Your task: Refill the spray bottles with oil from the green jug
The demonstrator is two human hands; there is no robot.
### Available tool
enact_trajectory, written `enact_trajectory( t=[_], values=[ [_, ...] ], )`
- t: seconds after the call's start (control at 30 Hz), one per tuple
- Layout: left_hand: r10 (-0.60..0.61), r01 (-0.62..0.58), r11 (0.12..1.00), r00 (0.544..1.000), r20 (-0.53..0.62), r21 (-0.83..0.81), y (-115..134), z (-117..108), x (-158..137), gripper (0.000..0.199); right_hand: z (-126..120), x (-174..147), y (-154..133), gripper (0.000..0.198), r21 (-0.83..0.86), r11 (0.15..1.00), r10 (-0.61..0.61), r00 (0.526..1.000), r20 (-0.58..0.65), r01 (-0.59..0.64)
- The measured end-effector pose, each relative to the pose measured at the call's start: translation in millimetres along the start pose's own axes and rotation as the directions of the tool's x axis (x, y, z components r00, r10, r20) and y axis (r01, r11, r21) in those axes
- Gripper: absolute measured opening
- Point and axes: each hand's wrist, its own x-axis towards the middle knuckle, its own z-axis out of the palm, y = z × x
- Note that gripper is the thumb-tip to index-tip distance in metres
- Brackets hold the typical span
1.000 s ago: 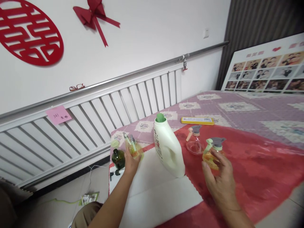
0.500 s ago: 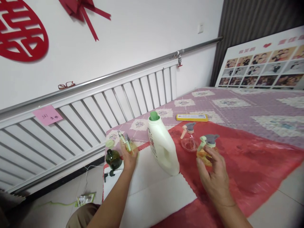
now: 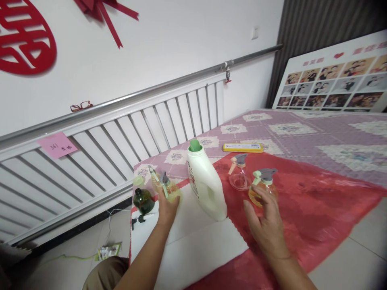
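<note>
Pink "361" note [image 3: 57, 145], spray bottle [image 3: 173, 190]

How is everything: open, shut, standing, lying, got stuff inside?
White jug, upright, cap off
Dark green bottle, upright, no pump on
Black pump, lying loose
Clear spray bottle, upright, head on, no liquid showing
Orange-liquid spray bottle, upright, head on, by the right hand
Yellow-liquid spray bottle, head on, in the left hand
Spray bottle beside that one, partly hidden
Yellow case, lying flat
</note>
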Motion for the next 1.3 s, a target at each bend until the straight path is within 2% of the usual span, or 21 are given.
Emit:
enact_trajectory(
  t=[0.1, 0.17, 0.27, 0.33, 0.53, 0.77, 0.83, 0.9, 0.97, 1.07, 1.17, 1.3],
  values=[
    [-0.028, 0.031, 0.999, 0.998, 0.059, -0.043, 11.7, -8.2, -27.3, 0.074, 3.8, -4.2, -11.1, 0.039, 0.019, 0.996, -0.086, 0.996, 0.015, 0.086],
    [-0.064, 0.083, 0.987, 0.988, 0.139, -0.134, 14.7, -15.3, -47.5, 0.074, 7.4, -9.4, -22.8, 0.032, 0.037, 0.989, -0.142, 0.988, 0.054, 0.140],
    [-0.111, 0.146, 0.979, 0.966, 0.233, -0.142, 9.1, -26.6, -76.8, 0.074, 15.7, -20.4, -46.5, 0.022, 0.118, 0.981, -0.171, 0.974, 0.151, 0.154],
    [-0.123, 0.156, 0.980, 0.963, 0.240, -0.127, 0.8, -32.4, -94.1, 0.072, 23.0, -29.4, -63.8, 0.021, 0.219, 0.965, -0.187, 0.962, 0.200, 0.143],
    [-0.030, 0.053, 0.993, 0.978, 0.204, -0.108, -12.9, -33.8, -127.7, 0.064, 44.4, -56.2, -102.1, 0.028, 0.437, 0.897, -0.118, 0.918, 0.379, -0.065],
    [0.001, 0.025, 0.993, 0.975, 0.222, -0.114, -10.7, -29.0, -137.8, 0.053, 51.5, -66.7, -120.0, 0.022, 0.446, 0.826, 0.073, 0.850, 0.521, -0.345],
    [-0.008, 0.045, 0.989, 0.965, 0.263, -0.138, -9.9, -29.6, -138.2, 0.057, 51.7, -66.1, -124.5, 0.028, 0.415, 0.799, 0.138, 0.805, 0.577, -0.435],
    [-0.005, 0.053, 0.987, 0.954, 0.299, -0.154, -8.5, -30.2, -137.9, 0.061, 52.0, -65.3, -128.8, 0.033, 0.375, 0.759, 0.203, 0.740, 0.641, -0.533],
    [-0.006, 0.060, 0.986, 0.948, 0.319, -0.159, -6.6, -30.4, -137.4, 0.064, 52.6, -64.8, -132.3, 0.031, 0.346, 0.710, 0.252, 0.680, 0.689, -0.613],
    [-0.023, 0.080, 0.984, 0.943, 0.333, -0.159, -3.9, -30.1, -137.6, 0.065, 54.2, -64.5, -135.3, 0.026, 0.339, 0.650, 0.278, 0.629, 0.726, -0.680],
    [-0.034, 0.090, 0.982, 0.948, 0.317, -0.165, -2.3, -30.4, -139.2, 0.066, 55.8, -63.8, -136.3, 0.025, 0.356, 0.621, 0.268, 0.616, 0.741, -0.699],
    [-0.031, 0.087, 0.982, 0.949, 0.313, -0.167, -2.3, -31.1, -140.7, 0.066, 55.5, -60.6, -135.6, 0.024, 0.378, 0.642, 0.233, 0.640, 0.732, -0.666]
  ],
)
